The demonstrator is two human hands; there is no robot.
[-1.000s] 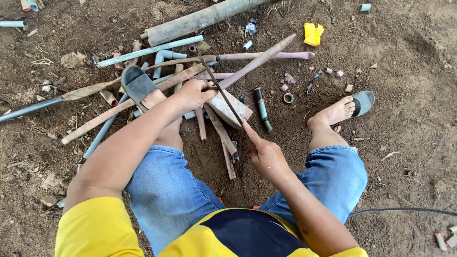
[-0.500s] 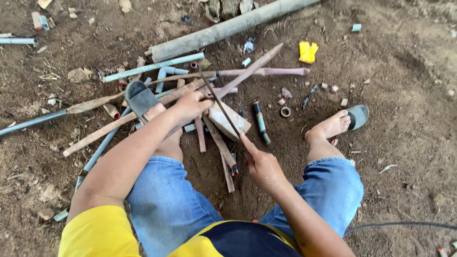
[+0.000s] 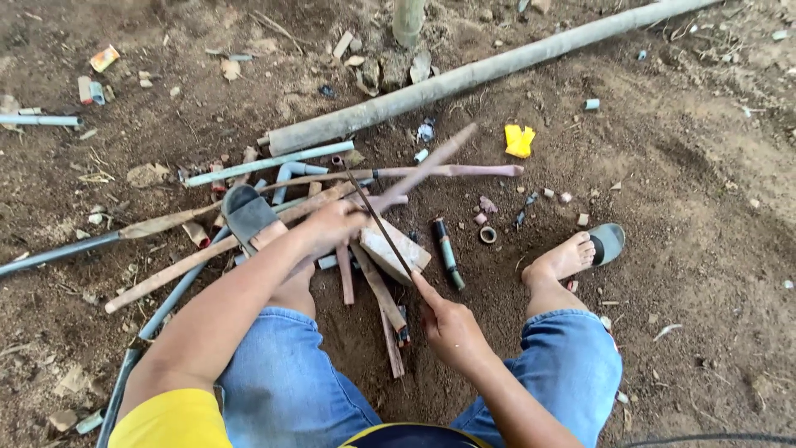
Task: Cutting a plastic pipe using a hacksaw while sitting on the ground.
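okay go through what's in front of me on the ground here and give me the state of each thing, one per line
Left hand: gripping a wooden stick.
Right hand: holding the hacksaw blade's near end.
Hacksaw blade: slanted across the wood block.
Wood block: lying flat.
Long grey pipe: lying on dirt.
Yellow scrap: crumpled.

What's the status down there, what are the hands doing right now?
Left hand gripping pinkish pipe over wood block. Right hand holding thin saw blade across it. Loose pipes and scraps crowd the dirt.
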